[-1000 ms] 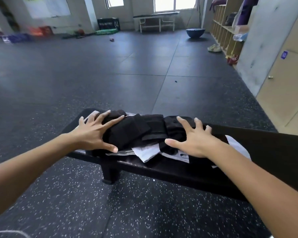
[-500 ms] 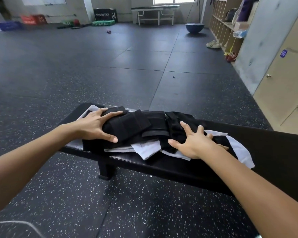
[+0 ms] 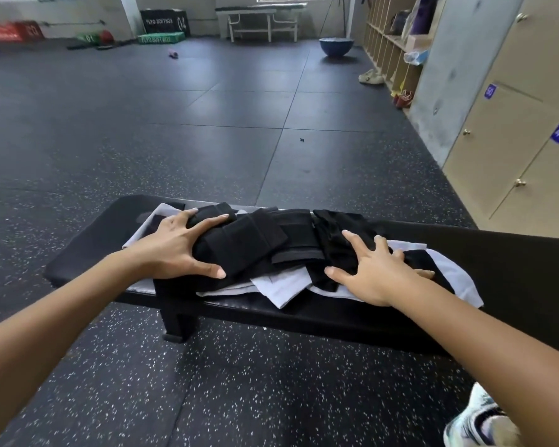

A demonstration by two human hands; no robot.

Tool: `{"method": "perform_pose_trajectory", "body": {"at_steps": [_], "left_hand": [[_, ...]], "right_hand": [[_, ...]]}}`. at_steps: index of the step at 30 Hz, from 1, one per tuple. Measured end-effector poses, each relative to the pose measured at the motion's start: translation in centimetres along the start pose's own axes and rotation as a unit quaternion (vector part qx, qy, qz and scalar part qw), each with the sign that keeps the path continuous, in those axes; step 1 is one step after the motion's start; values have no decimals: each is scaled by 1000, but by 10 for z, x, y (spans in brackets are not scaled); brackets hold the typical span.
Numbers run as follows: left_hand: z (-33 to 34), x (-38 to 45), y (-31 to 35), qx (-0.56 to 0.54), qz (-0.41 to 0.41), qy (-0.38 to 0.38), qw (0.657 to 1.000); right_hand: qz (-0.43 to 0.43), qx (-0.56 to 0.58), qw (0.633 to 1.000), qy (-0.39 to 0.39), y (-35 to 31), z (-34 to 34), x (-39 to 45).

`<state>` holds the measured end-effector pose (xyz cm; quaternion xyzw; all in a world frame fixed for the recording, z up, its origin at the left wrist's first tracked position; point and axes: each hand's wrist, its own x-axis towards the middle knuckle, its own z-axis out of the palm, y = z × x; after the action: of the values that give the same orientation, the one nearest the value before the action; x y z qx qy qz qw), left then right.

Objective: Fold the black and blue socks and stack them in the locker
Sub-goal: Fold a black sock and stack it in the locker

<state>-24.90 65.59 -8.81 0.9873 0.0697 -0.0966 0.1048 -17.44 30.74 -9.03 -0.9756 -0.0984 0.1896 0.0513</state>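
Socks [image 3: 271, 243], black, folded, lie in an overlapping row along the top of a black bench [image 3: 513, 262]; no blue among them that I can make out. Left hand [image 3: 175, 250] rests on the left end of the row, fingers spread wide, thumb stretched along the near edge of the pile, fingertips over its far side. Right hand [image 3: 373, 275] lies flat on the right end of the row, fingers straight and splayed, thumb pointing left toward the middle. Neither hand pinches or curls round anything; both press on top.

Under the socks: pale grey-white cloth pieces [image 3: 281, 285], sticking out at the near edge, at the far left corner and to the right past the right hand.

Bench stands on dark speckled rubber floor [image 3: 142, 140]. One bench leg shows below the left hand. White sneaker [image 3: 478, 421] at near right corner of view.

Right side: beige lockers [image 3: 510, 146], doors shut, purple tags reading 49 and 50. Farther along, open wooden cubbies [image 3: 391, 43] with shoes on the floor beside them. Far end: blue half-ball [image 3: 336, 46], white table, coloured plyo boxes at far left.
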Motion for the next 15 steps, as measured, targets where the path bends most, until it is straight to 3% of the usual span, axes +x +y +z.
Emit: {"method": "perform_pose_trajectory", "body": {"at_steps": [15], "left_hand": [[24, 9, 108, -6, -3, -5, 1000]], "right_hand": [[-4, 1, 1000, 9, 118, -5, 5]]}}
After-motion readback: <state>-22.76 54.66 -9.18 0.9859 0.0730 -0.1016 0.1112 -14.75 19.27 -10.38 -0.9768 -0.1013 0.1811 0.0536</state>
